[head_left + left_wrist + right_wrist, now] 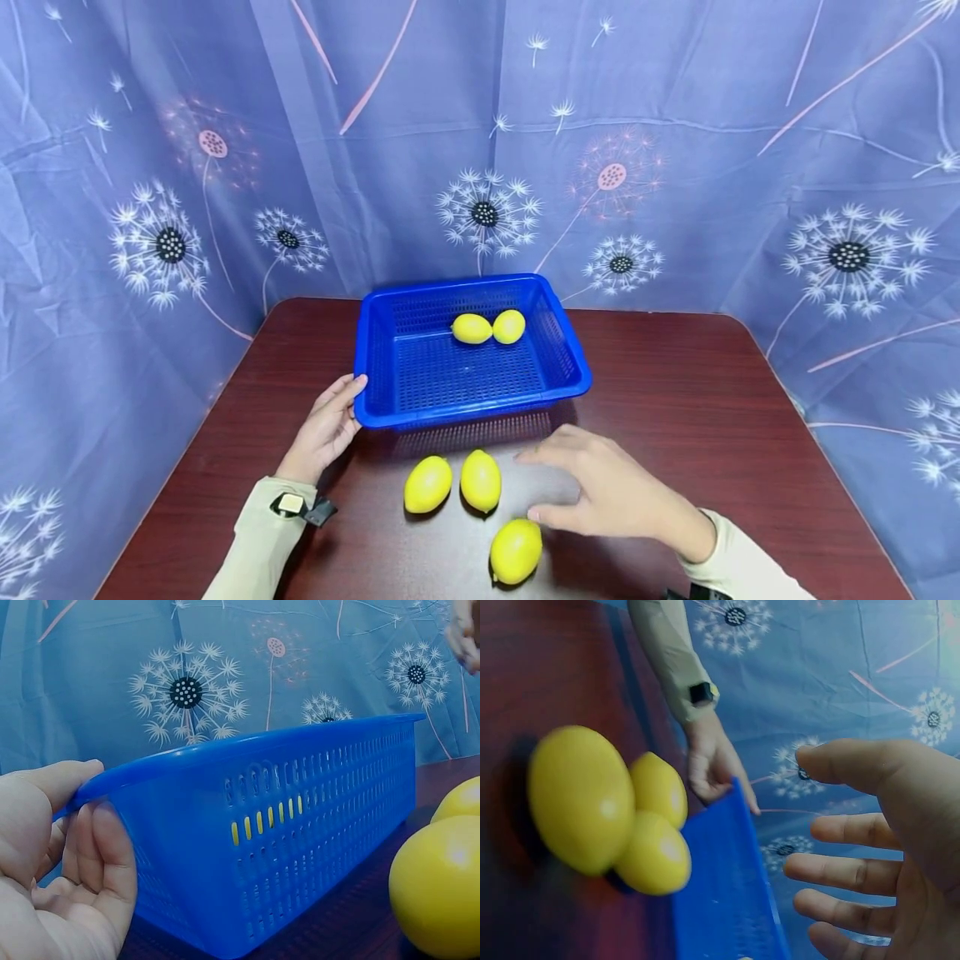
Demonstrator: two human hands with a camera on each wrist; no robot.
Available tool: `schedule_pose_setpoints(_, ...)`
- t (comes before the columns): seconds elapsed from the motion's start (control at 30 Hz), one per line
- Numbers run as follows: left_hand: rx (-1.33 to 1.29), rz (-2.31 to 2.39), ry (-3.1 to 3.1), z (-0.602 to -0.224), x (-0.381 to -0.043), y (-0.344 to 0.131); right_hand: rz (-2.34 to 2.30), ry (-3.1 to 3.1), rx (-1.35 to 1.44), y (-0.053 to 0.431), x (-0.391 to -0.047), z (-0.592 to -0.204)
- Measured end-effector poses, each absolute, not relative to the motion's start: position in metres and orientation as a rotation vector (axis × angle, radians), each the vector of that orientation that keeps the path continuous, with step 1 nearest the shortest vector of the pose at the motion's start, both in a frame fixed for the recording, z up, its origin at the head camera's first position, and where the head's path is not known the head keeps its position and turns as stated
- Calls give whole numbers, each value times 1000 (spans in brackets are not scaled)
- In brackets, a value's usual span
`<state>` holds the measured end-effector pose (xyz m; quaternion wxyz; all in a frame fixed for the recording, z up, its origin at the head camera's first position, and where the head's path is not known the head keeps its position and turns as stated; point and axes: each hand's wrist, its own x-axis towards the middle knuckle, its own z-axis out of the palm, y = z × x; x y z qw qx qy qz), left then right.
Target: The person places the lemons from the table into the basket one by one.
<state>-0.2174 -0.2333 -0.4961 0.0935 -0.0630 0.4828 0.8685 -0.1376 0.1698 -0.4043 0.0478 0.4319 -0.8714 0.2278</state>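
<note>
A blue plastic basket (pixel 472 411) with slotted walls stands on the table, two lemons (pixel 472 328) lying inside against its back. My left hand (pixel 324 427) pinches the basket's left rim, thumb on top and fingers curled beneath, as the left wrist view shows. In front of the basket lie three more lemons: one at the left (pixel 428 484), one in the middle (pixel 481 481) and one nearest me (pixel 516 551). Over the table beside these, my right hand (pixel 600 483) hovers with fingers spread and nothing held. Its thumb is close to the nearest lemon; the right wrist view shows a gap.
The dark red-brown table (pixel 675 400) has rounded back corners. A blue curtain (pixel 420 167) printed with dandelions hangs behind it and along both sides. Each forearm wears a light sleeve, and a strapped device (pixel 291 504) sits on the left wrist.
</note>
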Motion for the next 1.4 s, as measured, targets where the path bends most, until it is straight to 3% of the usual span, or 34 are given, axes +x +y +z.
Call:
schedule_pose_setpoints(0.53, -186, 2585, 1434, -496, -218, -231, 785, -2711, 1340, 167, -103, -467)
schedule_pose_setpoints(1.4, -216, 2590, 1397, -497, -220, -232, 783, -2763, 1290, 163, -102, -497)
